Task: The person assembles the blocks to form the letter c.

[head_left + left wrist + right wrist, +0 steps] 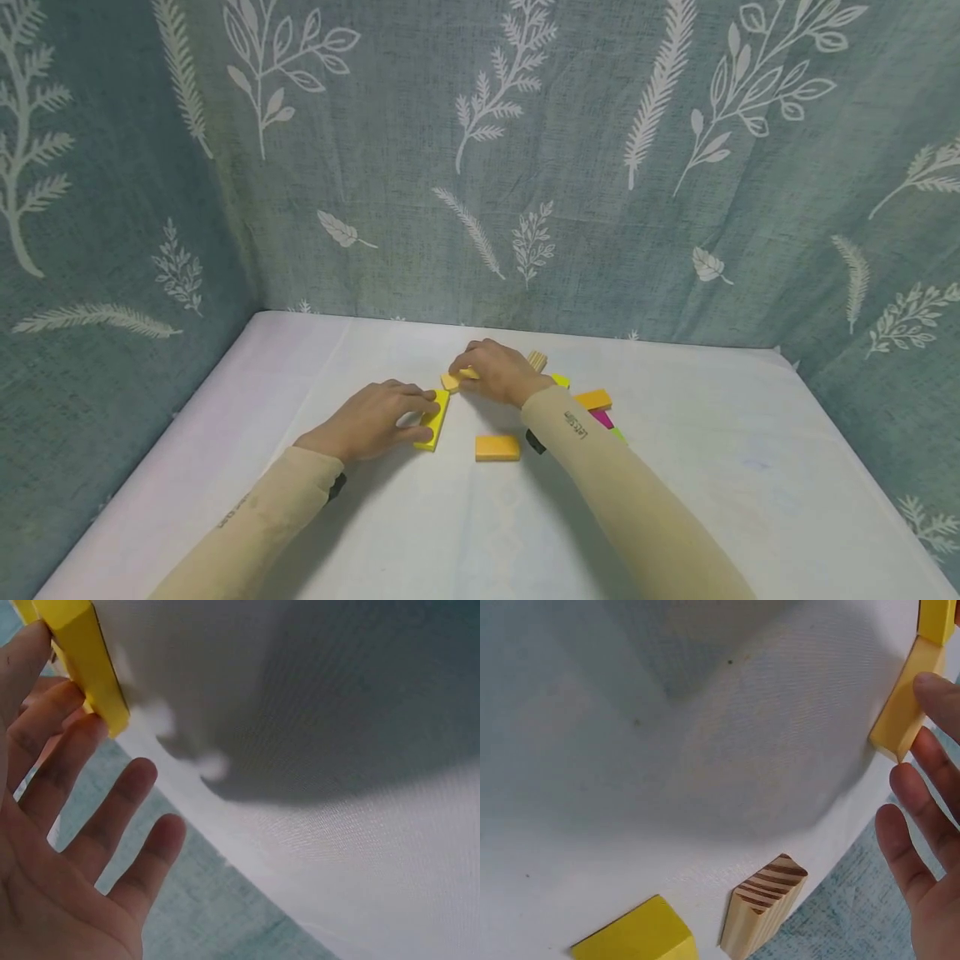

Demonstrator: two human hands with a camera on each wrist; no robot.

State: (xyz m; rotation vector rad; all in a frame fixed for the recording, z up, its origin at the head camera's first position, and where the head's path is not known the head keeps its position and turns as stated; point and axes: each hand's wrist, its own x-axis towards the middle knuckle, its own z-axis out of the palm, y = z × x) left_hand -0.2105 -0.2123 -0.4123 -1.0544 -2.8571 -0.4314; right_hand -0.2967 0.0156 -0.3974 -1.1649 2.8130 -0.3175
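Note:
My left hand (378, 419) holds a bright yellow block (435, 422) between thumb and fingertips; in the left wrist view the ring and little fingers stand off this yellow block (94, 664). Just beyond it, my right hand (495, 371) pinches a pale yellow block (450, 382) lying on the white cloth. The right wrist view shows the thumb on one long side of the pale yellow block (904, 705), fingertips at the other. There its far end meets the yellow block (935, 619). My right hand partly covers the pale yellow block in the head view.
An orange block (497, 449) lies between the forearms. Right of my right hand are a striped wooden block (537, 361), a yellow-green block (561, 381), another orange block (594, 400), a magenta block (602, 418) and a green block (618, 435). A patterned curtain (480, 250) hangs behind the table.

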